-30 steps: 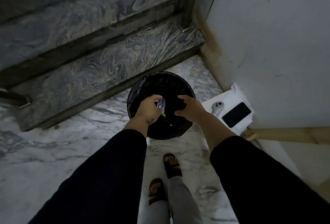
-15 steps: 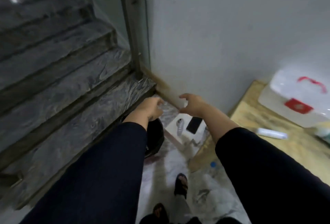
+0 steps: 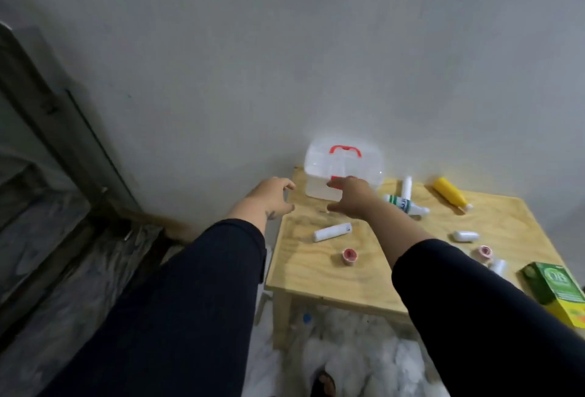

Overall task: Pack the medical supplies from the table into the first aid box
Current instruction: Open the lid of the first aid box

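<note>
The translucent first aid box (image 3: 343,167) with a red handle stands shut at the far left corner of the wooden table (image 3: 319,276), against the wall. My right hand (image 3: 351,195) hovers open just in front of the box, holding nothing. Off the table's left edge, my left hand (image 3: 273,195) is open and empty too. Supplies lie scattered: a white tube (image 3: 332,232), a red tape roll (image 3: 349,255), a green-and-white bottle (image 3: 405,205), a white stick (image 3: 406,187), a yellow bottle (image 3: 449,195), a small white bottle (image 3: 465,236) and a pink tape roll (image 3: 484,251).
A green and yellow carton (image 3: 557,289) sits at the table's near right edge, beside another small white bottle (image 3: 498,266). Marble stairs (image 3: 47,238) and a metal frame (image 3: 53,105) are at the left. My sandalled foot (image 3: 323,384) stands on the marble floor.
My view has swung right from a black bin by the stairs to the table. A small item that my left hand held over the bin is gone; both hands now reach toward the box.
</note>
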{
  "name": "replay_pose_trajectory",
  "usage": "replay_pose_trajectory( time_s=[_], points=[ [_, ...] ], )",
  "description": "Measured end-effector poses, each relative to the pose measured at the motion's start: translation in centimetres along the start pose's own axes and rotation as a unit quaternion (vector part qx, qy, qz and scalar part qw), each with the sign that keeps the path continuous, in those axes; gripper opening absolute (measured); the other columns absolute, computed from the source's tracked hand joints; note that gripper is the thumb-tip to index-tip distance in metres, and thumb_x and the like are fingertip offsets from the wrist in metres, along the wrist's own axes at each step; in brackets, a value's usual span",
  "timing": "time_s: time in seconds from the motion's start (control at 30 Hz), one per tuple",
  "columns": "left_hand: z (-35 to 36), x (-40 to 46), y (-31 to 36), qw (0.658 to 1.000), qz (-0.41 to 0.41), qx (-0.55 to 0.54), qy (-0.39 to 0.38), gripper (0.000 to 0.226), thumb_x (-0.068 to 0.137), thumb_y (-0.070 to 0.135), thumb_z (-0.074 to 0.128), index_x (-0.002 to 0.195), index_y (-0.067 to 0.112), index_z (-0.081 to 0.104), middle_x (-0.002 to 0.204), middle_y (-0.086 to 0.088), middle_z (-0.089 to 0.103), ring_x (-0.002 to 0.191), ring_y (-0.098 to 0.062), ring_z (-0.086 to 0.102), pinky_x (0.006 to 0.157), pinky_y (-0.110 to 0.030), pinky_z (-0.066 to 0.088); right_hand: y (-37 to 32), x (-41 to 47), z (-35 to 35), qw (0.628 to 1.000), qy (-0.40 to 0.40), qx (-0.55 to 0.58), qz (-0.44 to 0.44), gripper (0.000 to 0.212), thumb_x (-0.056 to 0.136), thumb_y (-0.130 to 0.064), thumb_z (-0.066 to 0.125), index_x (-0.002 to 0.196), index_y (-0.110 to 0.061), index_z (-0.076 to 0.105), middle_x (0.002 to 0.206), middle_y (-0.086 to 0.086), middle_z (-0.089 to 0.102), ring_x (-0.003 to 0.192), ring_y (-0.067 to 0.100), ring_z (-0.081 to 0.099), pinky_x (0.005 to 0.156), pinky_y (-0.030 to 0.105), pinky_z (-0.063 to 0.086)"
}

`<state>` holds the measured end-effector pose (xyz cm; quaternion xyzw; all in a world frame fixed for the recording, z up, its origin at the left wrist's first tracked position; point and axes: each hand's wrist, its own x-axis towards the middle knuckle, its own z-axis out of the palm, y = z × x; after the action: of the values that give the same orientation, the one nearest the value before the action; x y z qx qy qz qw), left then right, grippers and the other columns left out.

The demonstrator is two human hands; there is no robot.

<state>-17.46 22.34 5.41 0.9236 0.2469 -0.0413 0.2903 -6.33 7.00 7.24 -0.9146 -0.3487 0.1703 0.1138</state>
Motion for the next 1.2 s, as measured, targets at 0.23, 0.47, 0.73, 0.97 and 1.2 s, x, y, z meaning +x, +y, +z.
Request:
replay_pose_trajectory(
  time_s=[0.23, 0.47, 0.73, 0.97, 1.2],
  points=[
    [2.1, 7.2, 4.8, 0.995, 0.074, 0.06, 0.015, 0.061, 0.084, 0.016, 0.065, 0.14, 0.027, 0.044, 0.15, 0.005, 0.035, 0.136, -0.02, 0.039, 0.103, -0.036, 0.044, 6.7, 4.3, -1.8, 0.996, 0.046, -0.07, 0.005, 0.065, 0.084, -0.031, 0.066, 0.142, -0.026, 0.038, 0.155, 0.009, 0.029, 0.144, 0.029, 0.022, 0.117, 0.043, 0.028],
    [4.8, 13.3, 5.0, 0.982, 0.119, 0.138, 0.046, 0.075, 0.087, 0.018, 0.068, 0.151, 0.026, 0.027, 0.162, 0.004, 0.017, 0.151, -0.019, 0.012, 0.121, -0.039, 0.023, 8.5, 9.8, 1.0, 0.989, 0.09, -0.11, -0.038, 0.074, 0.088, -0.044, 0.058, 0.149, -0.03, 0.019, 0.161, 0.004, 0.012, 0.15, 0.026, 0.007, 0.122, 0.047, 0.011],
    [7.0, 16.0, 3.5, 0.958, 0.139, 0.224, 0.114, 0.083, 0.093, 0.018, 0.061, 0.154, 0.032, 0.007, 0.164, 0.005, 0.007, 0.152, -0.018, 0.004, 0.124, -0.039, 0.009, 9.3, 11.5, 4.5, 0.969, 0.166, -0.18, -0.044, 0.077, 0.089, -0.04, 0.059, 0.15, -0.025, 0.014, 0.161, 0.009, 0.013, 0.149, 0.032, 0.008, 0.121, 0.048, 0.006],
    [6.6, 15.8, 3.5, 0.957, 0.154, 0.217, 0.116, 0.082, 0.093, 0.009, 0.059, 0.154, 0.031, 0.009, 0.164, 0.004, 0.01, 0.152, -0.018, 0.006, 0.124, -0.038, 0.013, 8.9, 11.2, 4.3, 0.971, 0.146, -0.186, -0.041, 0.082, 0.088, -0.041, 0.055, 0.152, -0.023, 0.006, 0.162, 0.011, 0.004, 0.149, 0.034, -0.001, 0.12, 0.051, 0.0],
    [5.6, 15.4, 3.4, 0.953, 0.173, 0.23, 0.096, 0.079, 0.094, 0.014, 0.059, 0.155, 0.031, 0.01, 0.164, 0.006, 0.01, 0.152, -0.015, 0.009, 0.121, -0.036, 0.023, 8.4, 8.7, 3.5, 0.98, 0.114, -0.153, -0.06, 0.067, 0.094, -0.038, 0.043, 0.151, -0.03, 0.009, 0.163, 0.005, 0.001, 0.15, 0.03, -0.007, 0.119, 0.053, -0.001]
  ],
)
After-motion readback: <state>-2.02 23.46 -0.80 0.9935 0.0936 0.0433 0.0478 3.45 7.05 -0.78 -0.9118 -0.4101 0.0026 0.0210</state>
